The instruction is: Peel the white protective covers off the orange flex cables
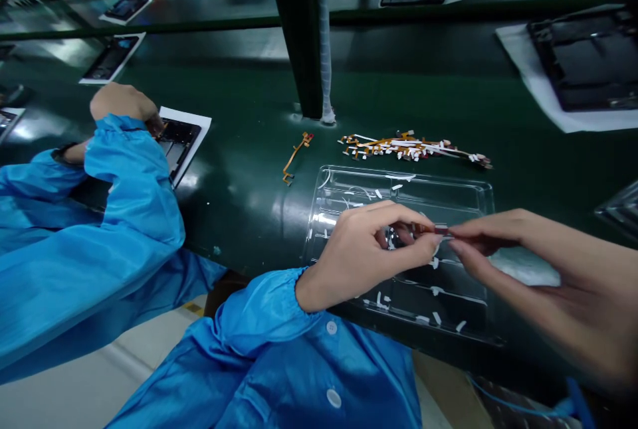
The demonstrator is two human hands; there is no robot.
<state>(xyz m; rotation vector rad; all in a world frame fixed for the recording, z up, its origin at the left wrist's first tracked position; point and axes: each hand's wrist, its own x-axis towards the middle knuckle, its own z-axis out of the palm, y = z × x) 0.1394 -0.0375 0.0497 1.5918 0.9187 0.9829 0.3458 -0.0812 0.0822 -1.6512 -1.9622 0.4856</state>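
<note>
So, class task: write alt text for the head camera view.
Two bare hands, left hand and right hand, pinch a small flex cable over a clear plastic tray on a green workbench. A pile of flex cables lies behind; a co-worker's blue sleeve at left.

A: Surface? We log a dark green tabletop point(239, 170) with an upright post point(299, 37) rising from it.

B: And lying on it?

A: We see a clear plastic tray point(468, 193) at the near edge, a pile of orange flex cables point(409, 147) just behind it, and one single flex cable point(295, 158) left of the pile.

B: Further out?

A: We tag dark device panels on white sheets: one far right point(583, 64), one at left point(182, 140) by a co-worker's sleeve, more further back.
</note>
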